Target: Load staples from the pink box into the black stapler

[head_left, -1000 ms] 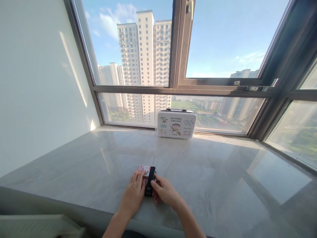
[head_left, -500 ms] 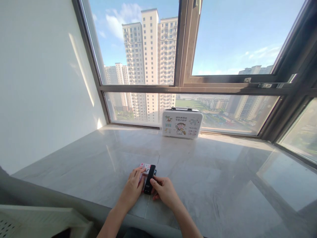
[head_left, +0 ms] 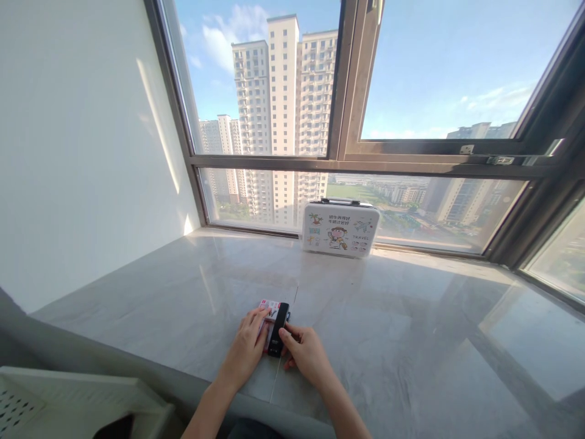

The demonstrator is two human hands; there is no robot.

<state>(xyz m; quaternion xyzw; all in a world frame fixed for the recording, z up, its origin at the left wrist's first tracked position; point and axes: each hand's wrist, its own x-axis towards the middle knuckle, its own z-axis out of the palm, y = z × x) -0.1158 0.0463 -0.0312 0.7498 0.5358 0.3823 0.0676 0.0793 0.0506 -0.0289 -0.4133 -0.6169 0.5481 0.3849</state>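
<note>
A slim black bar-shaped thing, which looks like a stapler point(head_left: 278, 332), lies lengthwise over the right side of a small white-and-red printed box point(head_left: 270, 306) on the grey marble-look sill. My left hand point(head_left: 250, 335) grips the box from the left, its fingers lying over the printed face and its thumb close to the black body. From the right, my right hand point(head_left: 304, 353) holds the stapler, thumb on its side and the other fingers curled beneath, partly hidden. A bit of blue shows at the stapler's right edge.
A white carry case point(head_left: 340, 230) with cartoon prints and a dark handle stands upright against the window. The marble-look sill point(head_left: 411, 317) stretches to both sides. A white wall point(head_left: 91, 152) bounds the left. Below the sill's front edge is a pale perforated container point(head_left: 82, 396).
The view has shifted slightly, so the scene sits a little farther right. Both hands keep their hold on the box and the stapler, with hardly any visible motion.
</note>
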